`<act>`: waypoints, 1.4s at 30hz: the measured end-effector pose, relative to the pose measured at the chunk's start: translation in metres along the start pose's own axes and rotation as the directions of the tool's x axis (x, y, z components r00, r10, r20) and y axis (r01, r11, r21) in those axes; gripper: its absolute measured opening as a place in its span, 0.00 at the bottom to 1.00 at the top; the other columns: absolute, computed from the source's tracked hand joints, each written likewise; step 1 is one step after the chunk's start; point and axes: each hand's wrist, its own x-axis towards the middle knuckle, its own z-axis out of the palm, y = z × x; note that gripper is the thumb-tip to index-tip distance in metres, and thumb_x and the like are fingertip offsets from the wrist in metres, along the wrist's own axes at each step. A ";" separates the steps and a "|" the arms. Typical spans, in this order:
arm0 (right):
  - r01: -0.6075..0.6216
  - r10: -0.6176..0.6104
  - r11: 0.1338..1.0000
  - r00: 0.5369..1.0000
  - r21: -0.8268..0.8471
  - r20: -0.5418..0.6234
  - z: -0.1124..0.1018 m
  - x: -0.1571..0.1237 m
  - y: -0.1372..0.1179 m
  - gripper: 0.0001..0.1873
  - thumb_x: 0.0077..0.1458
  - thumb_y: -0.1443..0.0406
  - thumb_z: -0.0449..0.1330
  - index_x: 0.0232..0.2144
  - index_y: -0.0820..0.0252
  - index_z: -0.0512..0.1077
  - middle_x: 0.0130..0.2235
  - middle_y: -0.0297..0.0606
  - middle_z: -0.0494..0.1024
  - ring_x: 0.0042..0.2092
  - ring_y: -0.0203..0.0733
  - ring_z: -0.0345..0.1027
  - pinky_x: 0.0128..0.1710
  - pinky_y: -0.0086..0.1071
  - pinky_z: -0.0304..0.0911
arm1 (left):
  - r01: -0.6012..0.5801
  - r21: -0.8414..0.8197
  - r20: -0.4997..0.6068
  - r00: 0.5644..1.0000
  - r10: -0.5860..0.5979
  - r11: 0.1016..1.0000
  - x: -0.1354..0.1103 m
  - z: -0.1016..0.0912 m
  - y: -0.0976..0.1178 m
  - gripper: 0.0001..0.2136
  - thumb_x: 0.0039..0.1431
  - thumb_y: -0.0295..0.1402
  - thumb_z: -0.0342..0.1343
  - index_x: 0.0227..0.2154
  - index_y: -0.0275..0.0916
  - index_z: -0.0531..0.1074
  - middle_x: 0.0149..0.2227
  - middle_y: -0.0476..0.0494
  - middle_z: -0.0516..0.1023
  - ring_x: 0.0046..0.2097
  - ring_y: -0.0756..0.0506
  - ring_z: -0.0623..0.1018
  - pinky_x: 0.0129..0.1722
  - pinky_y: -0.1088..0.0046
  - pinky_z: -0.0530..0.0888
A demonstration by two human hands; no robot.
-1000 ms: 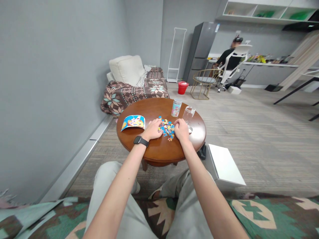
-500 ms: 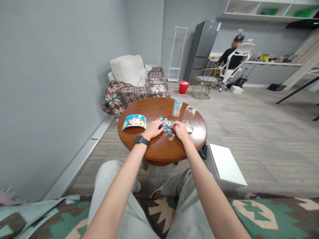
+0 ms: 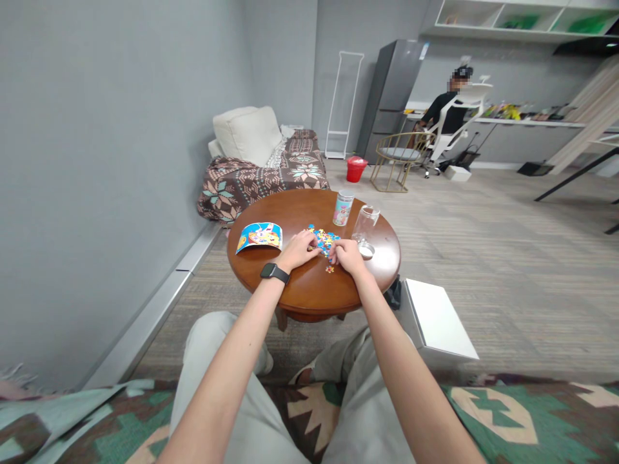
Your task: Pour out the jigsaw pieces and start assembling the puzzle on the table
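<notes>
A heap of small colourful puzzle pieces (image 3: 325, 239) lies on a round brown wooden table (image 3: 309, 290). My left hand (image 3: 300, 249), a black watch on its wrist, rests on the left edge of the heap with fingers curled over pieces. My right hand (image 3: 347, 256) rests against the heap's right and near side, fingers bent down onto it. The two hands nearly meet over the pieces. One loose piece (image 3: 330, 269) lies just in front. Whether either hand grips a piece is hidden.
On the table stand a printed tube (image 3: 343, 208), a clear glass jar (image 3: 365, 222), a round lid (image 3: 366, 251) and a curled picture sheet (image 3: 260, 236). A white box (image 3: 435, 319) is on the floor to the right. Beyond are a sofa (image 3: 261, 171), a red bucket (image 3: 355, 169) and a seated person (image 3: 447, 113).
Both hands have drawn closer together across the heap, pushing the pieces into a tighter pile. The right hand slid left and slightly nearer.
</notes>
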 end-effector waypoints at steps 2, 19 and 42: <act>0.018 -0.018 1.000 0.999 -0.001 -0.048 0.001 0.002 0.002 0.12 0.42 0.70 0.47 0.18 0.57 0.69 0.19 0.32 0.74 0.23 0.39 0.70 0.29 0.30 0.66 | -0.019 -0.006 0.013 1.000 0.019 1.000 -0.001 -0.001 0.003 0.12 0.56 0.41 0.62 0.31 0.38 0.68 0.36 0.44 0.75 0.40 0.44 0.73 0.43 0.68 0.68; -0.047 -0.090 0.907 0.949 -0.418 -0.302 0.005 0.010 0.019 0.18 0.46 0.75 0.49 0.38 0.63 0.72 0.44 0.48 0.72 0.47 0.49 0.68 0.54 0.41 0.62 | 0.374 0.307 -0.170 0.926 -0.336 0.875 -0.001 0.001 0.009 0.14 0.66 0.29 0.42 0.46 0.33 0.71 0.49 0.34 0.76 0.52 0.40 0.74 0.54 0.64 0.67; 0.021 -0.141 0.909 0.955 -0.417 -0.259 0.003 0.007 0.013 0.15 0.47 0.74 0.47 0.35 0.58 0.68 0.41 0.44 0.70 0.45 0.49 0.65 0.52 0.42 0.62 | 0.452 0.371 -0.132 0.891 -0.435 0.811 0.000 -0.011 0.021 0.16 0.63 0.29 0.41 0.37 0.32 0.75 0.41 0.30 0.79 0.45 0.37 0.79 0.46 0.63 0.72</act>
